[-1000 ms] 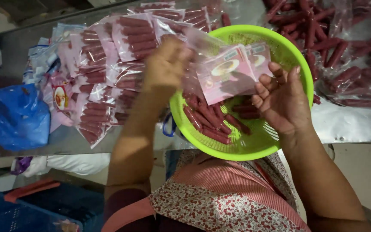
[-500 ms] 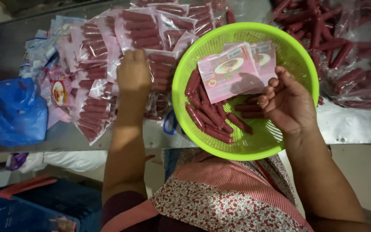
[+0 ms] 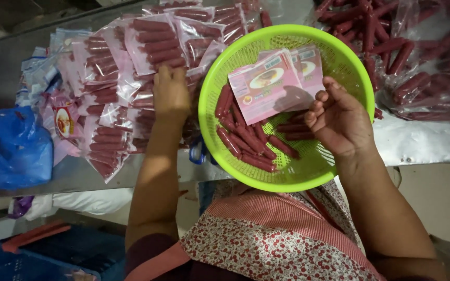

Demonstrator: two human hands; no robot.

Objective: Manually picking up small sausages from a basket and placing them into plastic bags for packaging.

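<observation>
Head view: left hand (image 3: 171,93) flat, fingers spread on filled sausage packs (image 3: 131,78); right hand (image 3: 339,119) pinches pink empty bags (image 3: 269,86) over green basket (image 3: 225,78).

Small food-packing workplace, not a home kitchen. Metal counter (image 3: 433,143) covered with stacked clear packs of red sausages (image 3: 152,44) toward its far left part and loose red sausages in plastic sheeting (image 3: 417,57) at its far right corner. Green plastic basket (image 3: 339,57) with more sausages and pink printed pouches (image 3: 272,86) at the near edge. Blue plastic bag (image 3: 11,148) at the left end; blue crate (image 3: 32,257) below, on the floor.
</observation>
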